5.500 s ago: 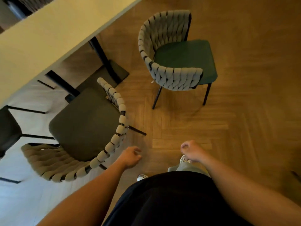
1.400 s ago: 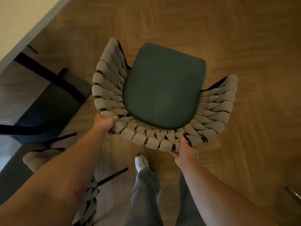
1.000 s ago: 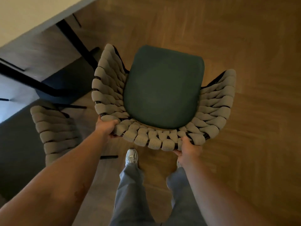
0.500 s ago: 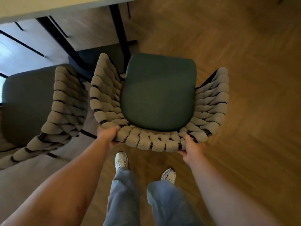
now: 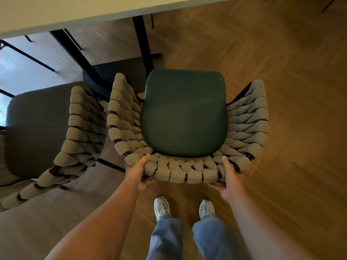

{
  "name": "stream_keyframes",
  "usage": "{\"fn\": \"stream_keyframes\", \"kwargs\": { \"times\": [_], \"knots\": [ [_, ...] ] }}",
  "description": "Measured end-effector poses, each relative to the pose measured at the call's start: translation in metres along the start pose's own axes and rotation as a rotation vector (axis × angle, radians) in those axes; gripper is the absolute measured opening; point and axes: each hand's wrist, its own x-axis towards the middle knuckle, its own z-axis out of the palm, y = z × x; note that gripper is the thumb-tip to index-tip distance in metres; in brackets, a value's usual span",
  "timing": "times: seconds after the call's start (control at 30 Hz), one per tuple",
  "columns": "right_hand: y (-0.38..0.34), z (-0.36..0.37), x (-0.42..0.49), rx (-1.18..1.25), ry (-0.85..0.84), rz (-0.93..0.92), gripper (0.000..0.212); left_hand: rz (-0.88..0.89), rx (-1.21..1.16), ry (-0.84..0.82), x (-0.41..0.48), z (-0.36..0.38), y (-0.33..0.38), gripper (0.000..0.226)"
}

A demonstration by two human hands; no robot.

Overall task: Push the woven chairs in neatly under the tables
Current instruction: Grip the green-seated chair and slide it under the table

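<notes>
Green-seated woven chair (image 5: 184, 113) sat just short of the table (image 5: 75, 12) in the head view, front edge near the black table leg (image 5: 144, 49), with a second chair (image 5: 47, 128) just beside it. Left hand (image 5: 138, 170) and right hand (image 5: 228, 177) each gripped the back rim, thumbs over the weave and fingers curled underneath (mostly hidden). Looked like mid push-in to me. Next it'd want a straight shove forward, dodging that leg.

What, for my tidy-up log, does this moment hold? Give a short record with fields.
held: green woven chair, facing the table, seat not yet under it
left hand: grips the woven back rim, left end
right hand: grips the back rim, right end
neighbour: grey woven chair, close on its left
</notes>
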Motion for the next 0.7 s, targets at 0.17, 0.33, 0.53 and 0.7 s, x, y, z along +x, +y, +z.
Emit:
{"fn": "stream_keyframes", "kwargs": {
  "times": [0.17, 0.33, 0.53, 0.7],
  "knots": [
    [0.01, 0.002, 0.015, 0.039, -0.038, 0.073, 0.06, -0.059, -0.072, -0.016, 0.001, 0.005, -0.001, 0.037],
    [-0.002, -0.002, 0.018, -0.017, -0.06, 0.09, 0.051, -0.053, -0.125, 0.024, -0.002, 0.01, -0.007, 0.047],
    [-0.043, 0.004, 0.026, -0.133, -0.097, 0.047, 0.046, -0.029, -0.22, 0.024, -0.012, 0.024, -0.021, 0.053],
    [-0.063, 0.024, 0.033, -0.215, -0.153, 0.028, 0.038, -0.042, -0.298, 0.02, -0.015, 0.032, -0.02, 0.049]
  ]
}}
